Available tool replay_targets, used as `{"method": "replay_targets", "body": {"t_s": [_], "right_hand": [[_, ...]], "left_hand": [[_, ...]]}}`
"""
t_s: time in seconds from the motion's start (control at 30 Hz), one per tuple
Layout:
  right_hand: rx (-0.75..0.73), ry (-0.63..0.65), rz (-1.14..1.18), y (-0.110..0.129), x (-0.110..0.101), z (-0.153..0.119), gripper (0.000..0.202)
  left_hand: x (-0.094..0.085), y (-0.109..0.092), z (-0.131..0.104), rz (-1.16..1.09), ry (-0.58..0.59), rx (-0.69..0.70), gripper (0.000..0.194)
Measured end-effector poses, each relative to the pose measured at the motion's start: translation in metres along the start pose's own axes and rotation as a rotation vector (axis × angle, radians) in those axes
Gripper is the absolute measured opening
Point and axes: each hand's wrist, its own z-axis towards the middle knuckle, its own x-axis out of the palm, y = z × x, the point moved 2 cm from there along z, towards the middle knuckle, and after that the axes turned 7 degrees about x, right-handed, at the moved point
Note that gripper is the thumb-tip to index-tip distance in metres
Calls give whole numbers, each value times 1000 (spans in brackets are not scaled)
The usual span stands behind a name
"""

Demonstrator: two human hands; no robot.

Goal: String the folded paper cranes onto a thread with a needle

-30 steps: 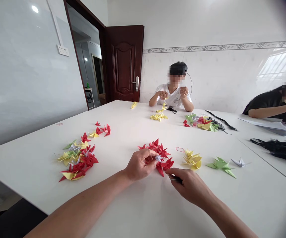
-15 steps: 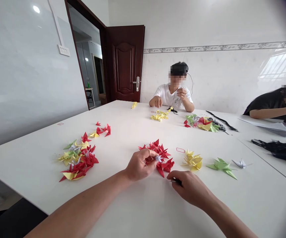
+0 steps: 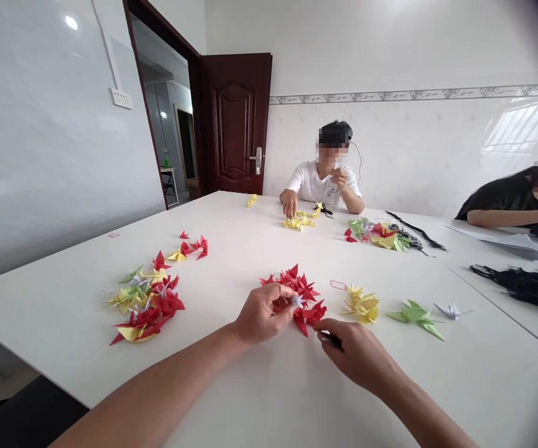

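Note:
My left hand (image 3: 262,313) is closed, pinching a small pale lilac-white paper crane (image 3: 297,301) between thumb and forefinger above a pile of red paper cranes (image 3: 316,313). My right hand (image 3: 350,350) is just right of that pile, its fingers wrapped round a slim dark-handled tool (image 3: 329,338) with a shiny part near the front. Most of the tool is hidden in the palm, so its kind is unclear. Further right lie a cluster of yellow paper cranes (image 3: 361,303), a green paper crane (image 3: 416,317) and a white paper crane (image 3: 454,310).
A mixed heap of folded cranes (image 3: 150,302) lies at left on the white table (image 3: 231,398). Across it a person in a white shirt (image 3: 322,180) sits near yellow cranes (image 3: 299,221). Black cords (image 3: 525,289) and papers (image 3: 497,236) are at right, near a person in black (image 3: 502,199).
My left hand stays in place with the white crane. The tool in my right hand has tilted slightly. The person opposite has lowered a hand to the yellow cranes.

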Motion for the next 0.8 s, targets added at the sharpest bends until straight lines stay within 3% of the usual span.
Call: {"method": "replay_targets", "body": {"t_s": [0.8], "right_hand": [[-82, -37, 40, 1, 1, -3, 30]], "left_hand": [[1, 0, 0, -7, 2, 21, 11]]}}
